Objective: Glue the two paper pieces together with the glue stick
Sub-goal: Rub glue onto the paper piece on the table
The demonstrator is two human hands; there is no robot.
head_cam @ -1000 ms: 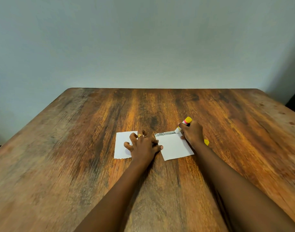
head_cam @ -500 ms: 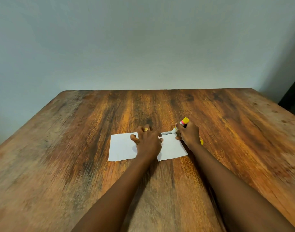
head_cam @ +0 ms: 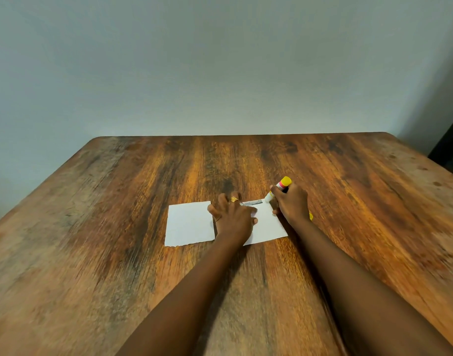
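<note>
Two white paper pieces lie side by side near the middle of the wooden table [head_cam: 117, 253]. The left paper [head_cam: 188, 223] lies flat. My left hand [head_cam: 233, 217], wearing a gold ring, presses flat with spread fingers where the two pieces meet. The right paper [head_cam: 267, 223] is partly under both hands. My right hand [head_cam: 291, 205] grips a glue stick [head_cam: 278, 188] with a yellow end and pink band, its white tip down on the right paper's far edge. A grey glue streak [head_cam: 252, 202] runs along that edge. A small yellow item, likely the cap [head_cam: 311, 216], peeks out beside my right wrist.
A plain grey wall stands behind the table's far edge [head_cam: 233, 136]. A dark object [head_cam: 451, 150] sits off the table's far right corner.
The glue stick tip slid left along the paper's far edge and is now back at its right end. The camera view shifted slightly. My left hand stays pressed on the papers.
</note>
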